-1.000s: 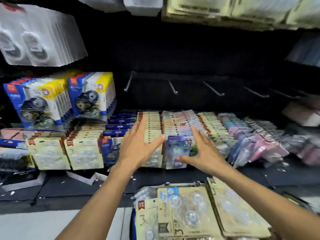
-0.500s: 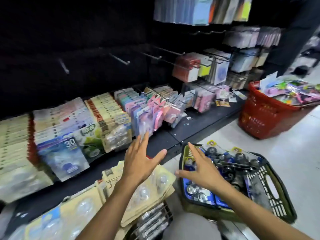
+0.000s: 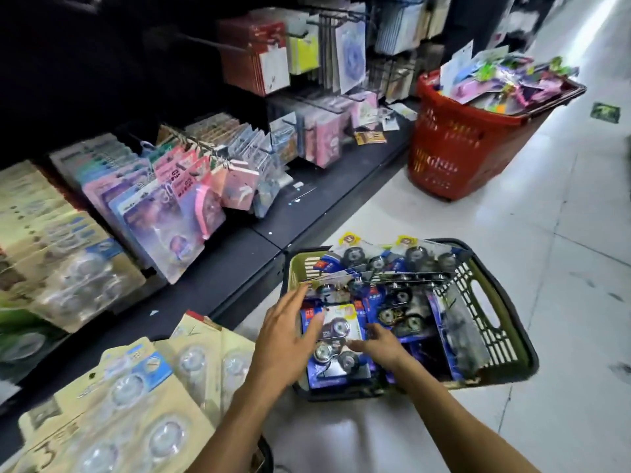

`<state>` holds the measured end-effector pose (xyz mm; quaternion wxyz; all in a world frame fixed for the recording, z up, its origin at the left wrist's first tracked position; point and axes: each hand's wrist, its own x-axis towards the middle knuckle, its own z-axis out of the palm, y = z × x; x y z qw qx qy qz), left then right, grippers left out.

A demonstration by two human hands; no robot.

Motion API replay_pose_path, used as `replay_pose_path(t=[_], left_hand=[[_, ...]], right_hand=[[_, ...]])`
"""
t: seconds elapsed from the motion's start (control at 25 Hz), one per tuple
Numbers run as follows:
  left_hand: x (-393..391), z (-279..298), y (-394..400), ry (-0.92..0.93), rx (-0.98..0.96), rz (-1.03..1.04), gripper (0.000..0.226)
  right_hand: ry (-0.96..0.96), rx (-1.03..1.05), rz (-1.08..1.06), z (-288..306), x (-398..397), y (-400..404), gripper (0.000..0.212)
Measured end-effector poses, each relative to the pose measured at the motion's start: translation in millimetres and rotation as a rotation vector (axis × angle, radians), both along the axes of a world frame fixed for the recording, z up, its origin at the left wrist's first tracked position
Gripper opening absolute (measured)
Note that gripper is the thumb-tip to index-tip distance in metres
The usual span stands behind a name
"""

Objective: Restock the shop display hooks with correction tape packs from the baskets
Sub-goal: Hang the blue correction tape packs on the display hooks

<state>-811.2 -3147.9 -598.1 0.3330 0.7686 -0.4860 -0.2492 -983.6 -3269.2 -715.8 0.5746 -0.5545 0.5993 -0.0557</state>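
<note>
Glossy white floor tiles (image 3: 563,233) run beside a low black display shelf (image 3: 300,213) in a shop aisle. At the near left corner lies a pile of beige card packs (image 3: 112,414) with clear round plastic bubbles. Just beyond it, on the floor by the shelf edge, stands an olive green basket (image 3: 502,336) of plastic lattice with a dark rim and a cut-out handle; it is filled with blue correction tape packs (image 3: 403,302), glossy cards with dark round tape wheels. Both hands are inside its near left corner. The left hand (image 3: 283,339) lies with straight fingers on the top pack (image 3: 336,339), which has a white front. The right hand (image 3: 379,343) touches the right edge of the same pack; its fingers are partly bent, and I cannot tell if they grip it. On the shelf, rows of beige, blue and pink card packs lean. Farther, one red lattice basket (image 3: 454,148) stands heaped with colourful packs. Two baskets are fully visible.
</note>
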Motion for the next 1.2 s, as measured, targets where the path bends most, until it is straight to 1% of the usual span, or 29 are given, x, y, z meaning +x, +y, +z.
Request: replay_pose_path(t=[0.04,0.12,0.2,0.28,0.36,0.4,0.48,0.52,0.56,0.6,0.68,0.72,0.76,0.8,0.84,0.88,0.92,0.96,1.04,1.08,1.12,1.16,1.2], left_hand=[[2,-5,-1,0.006,0.002,-0.002,0.058],[7,-13,0,0.006,-0.007,-0.003,0.055],[11,-20,1,0.019,-0.029,0.014,0.051],[11,-23,1,0.032,-0.015,0.029,0.05],[9,-24,0,0.043,-0.008,0.027,0.05],[9,-24,-1,0.045,-0.011,0.02,0.051],[8,-20,-3,0.032,-0.002,0.014,0.053],[8,-17,-4,0.018,-0.001,0.024,0.055],[7,-13,-5,-0.002,-0.008,0.032,0.058],[8,-11,-7,-0.052,-0.032,0.027,0.062],[7,-2,-11,-0.28,-0.08,-0.049,0.078],[4,3,-13,-0.35,-0.105,-0.062,0.089],[-1,7,-15,-0.326,-0.135,-0.024,0.098],[-7,13,-15,-0.189,-0.157,0.063,0.107],[-12,21,-15,0.052,-0.169,0.179,0.114],[-15,28,-15,0.34,-0.173,0.283,0.118],[-18,32,-14,0.593,-0.175,0.363,0.119],[-21,35,-12,0.761,-0.189,0.435,0.117],[-23,33,-7,0.94,-0.224,0.559,0.109],[-26,32,-3,1.026,-0.218,0.551,0.1],[-30,28,0,1.096,-0.185,0.489,0.086],[-35,24,3,1.128,-0.141,0.422,0.068],[-38,20,5,1.132,-0.106,0.401,0.052]], right_hand=[[0.036,0.039,-0.012,-16,3,-5,0.055],[0.095,0.104,0.0,-43,11,-9,0.064],[0.13,0.097,0.019,-55,19,-13,0.067],[0.16,0.102,0.017,-48,22,-14,0.054],[0.135,0.126,0.028,-38,22,-10,0.035],[0.13,0.1,0.059,-31,21,-6,0.03],[0.151,-0.099,0.166,-11,16,2,0.025],[0.132,-0.19,0.183,4,11,3,0.023],[0.059,-0.256,0.178,23,4,2,0.02],[-0.001,-0.3,0.186,41,-5,0,0.019],[-0.081,-0.394,0.261,84,-21,-6,0.017],[-0.126,-0.403,0.274,106,-27,-8,0.016],[-0.197,-0.363,0.239,126,-30,-8,0.014],[-0.3,-0.295,0.172,140,-31,-5,0.012],[-0.397,-0.216,0.1,149,-31,-1,0.01],[-0.472,-0.143,0.031,152,-30,6,0.008],[-0.522,-0.084,-0.02,150,-29,13,0.007],[-0.555,-0.039,-0.058,146,-29,23,0.008],[-0.639,0.063,-0.163,131,-26,44,0.015],[-0.693,0.117,-0.226,124,-24,52,0.018],[-0.747,0.165,-0.268,120,-22,60,0.02],[-0.778,0.199,-0.288,113,-22,63,0.02],[-0.78,0.2,-0.293,110,-24,64,0.019]])
